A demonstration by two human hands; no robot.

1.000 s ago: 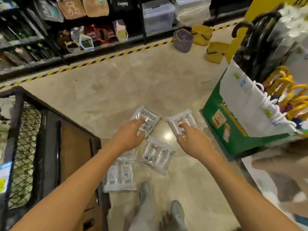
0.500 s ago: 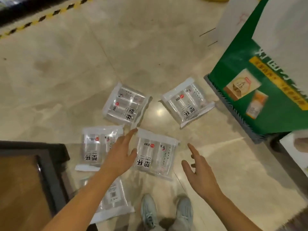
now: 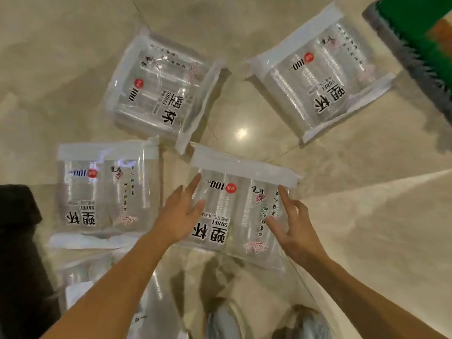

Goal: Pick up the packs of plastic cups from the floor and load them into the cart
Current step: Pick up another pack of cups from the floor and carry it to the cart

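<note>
Several clear packs of plastic cups with black lettering lie flat on the beige floor. The nearest pack (image 3: 234,216) lies just ahead of my feet. My left hand (image 3: 178,218) rests at its left edge with fingers spread. My right hand (image 3: 291,226) touches its right edge, fingers apart. Neither hand has closed around it. Other packs lie to the left (image 3: 107,192), at the far left (image 3: 161,86) and at the far right (image 3: 320,77). One more pack (image 3: 80,277) is partly hidden under my left forearm. The cart's black corner (image 3: 17,241) shows at the left edge.
A green cardboard display box (image 3: 420,33) on a grey base stands at the top right, close to the far right pack. My two shoes (image 3: 220,321) are at the bottom, just behind the nearest pack. Bare floor tiles (image 3: 367,228) stretch to the right.
The camera has dropped much closer to the floor. Both hands have reached forward and now flank the nearest pack, left hand at its left edge, right hand at its right edge.
</note>
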